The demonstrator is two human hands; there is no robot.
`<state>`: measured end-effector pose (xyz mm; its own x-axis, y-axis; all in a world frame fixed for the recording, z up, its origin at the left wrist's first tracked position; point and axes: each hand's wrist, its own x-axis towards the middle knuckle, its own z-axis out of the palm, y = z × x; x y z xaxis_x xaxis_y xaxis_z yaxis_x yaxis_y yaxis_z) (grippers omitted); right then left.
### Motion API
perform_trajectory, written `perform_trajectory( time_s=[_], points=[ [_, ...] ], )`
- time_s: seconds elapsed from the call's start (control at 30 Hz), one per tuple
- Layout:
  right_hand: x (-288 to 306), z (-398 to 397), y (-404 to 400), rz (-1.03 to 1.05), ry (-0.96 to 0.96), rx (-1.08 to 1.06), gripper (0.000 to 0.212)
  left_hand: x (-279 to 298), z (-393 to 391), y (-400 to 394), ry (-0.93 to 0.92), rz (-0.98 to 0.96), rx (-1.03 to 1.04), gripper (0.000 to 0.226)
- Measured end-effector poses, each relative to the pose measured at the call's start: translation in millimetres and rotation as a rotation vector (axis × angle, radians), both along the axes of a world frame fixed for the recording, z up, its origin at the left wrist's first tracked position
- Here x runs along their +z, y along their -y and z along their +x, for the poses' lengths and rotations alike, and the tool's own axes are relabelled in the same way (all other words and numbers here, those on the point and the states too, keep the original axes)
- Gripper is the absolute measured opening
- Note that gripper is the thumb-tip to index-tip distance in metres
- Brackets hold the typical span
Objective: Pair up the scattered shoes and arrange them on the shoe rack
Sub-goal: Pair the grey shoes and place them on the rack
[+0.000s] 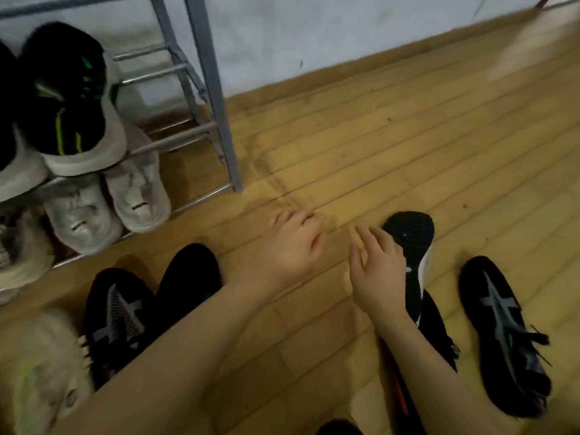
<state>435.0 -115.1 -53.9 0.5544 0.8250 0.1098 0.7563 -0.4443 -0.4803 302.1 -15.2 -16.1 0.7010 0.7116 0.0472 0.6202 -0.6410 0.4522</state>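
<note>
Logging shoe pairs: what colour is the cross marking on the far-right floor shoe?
Grey, on a black shoe; head view.

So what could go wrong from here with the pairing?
1. The right hand hovers by the white-soled black shoe, whose mate isn't clearly visible; it might get mispaired.
2. The two grey-striped black shoes lie far apart, so they're easily missed as a pair.
3. The shoe rack looks crowded on its visible shelves.

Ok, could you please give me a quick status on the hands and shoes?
Left hand and right hand open, empty. Right hand beside black knit sneaker. Floor between them bare.
</note>
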Motion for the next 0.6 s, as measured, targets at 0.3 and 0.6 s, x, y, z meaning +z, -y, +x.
perform_trajectory(
  time_s=[0.3, 0.6],
  points=[
    [-23.1, 72.2, 53.3, -0.250, -0.142, -0.294, 0.053, -55.3, 103.3, 30.0, -0.200, -0.078, -0.290, 0.048],
    [-26.7, 93.2, 70.5, -0.126, -0.335, -0.176, 0.045, -84.0, 111.8, 58.5, -0.152, -0.327, -0.218, 0.056]
  ],
)
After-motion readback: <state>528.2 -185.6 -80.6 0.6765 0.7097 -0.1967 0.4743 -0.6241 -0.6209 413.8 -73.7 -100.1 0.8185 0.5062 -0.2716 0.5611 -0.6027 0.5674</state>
